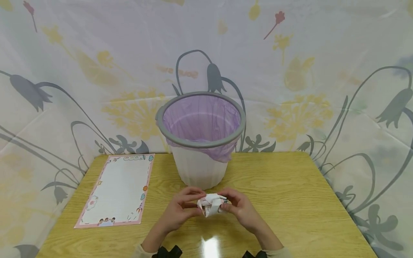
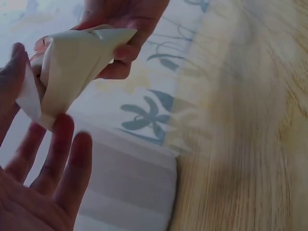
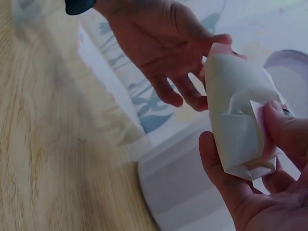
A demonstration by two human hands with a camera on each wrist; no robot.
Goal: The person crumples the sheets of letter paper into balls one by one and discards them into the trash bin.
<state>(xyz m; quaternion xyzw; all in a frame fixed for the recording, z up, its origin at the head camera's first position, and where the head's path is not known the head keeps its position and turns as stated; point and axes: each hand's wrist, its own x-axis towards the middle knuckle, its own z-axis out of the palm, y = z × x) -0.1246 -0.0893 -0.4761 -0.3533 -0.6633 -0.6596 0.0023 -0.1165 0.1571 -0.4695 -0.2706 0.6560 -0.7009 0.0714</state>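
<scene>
A crumpled sheet of paper (image 1: 212,204), white with pink edges, is held between both hands just above the table, in front of the bin. My left hand (image 1: 181,209) pinches its left end between thumb and fingers. At the other end, my right hand (image 1: 242,210) grips the paper with thumb and fingers. In the left wrist view the folded paper (image 2: 79,65) tapers to a point near the right hand. The right wrist view shows the crumpled paper (image 3: 238,110) as a bulky bundle, with the right thumb pressing its side.
A white bin (image 1: 200,168) with a grey rim and purple liner stands at the back middle of the wooden table (image 1: 274,200). Left of it lies a flat sheet of decorated paper (image 1: 119,190) with a pink border. A flower-print cloth (image 1: 129,71) hangs behind.
</scene>
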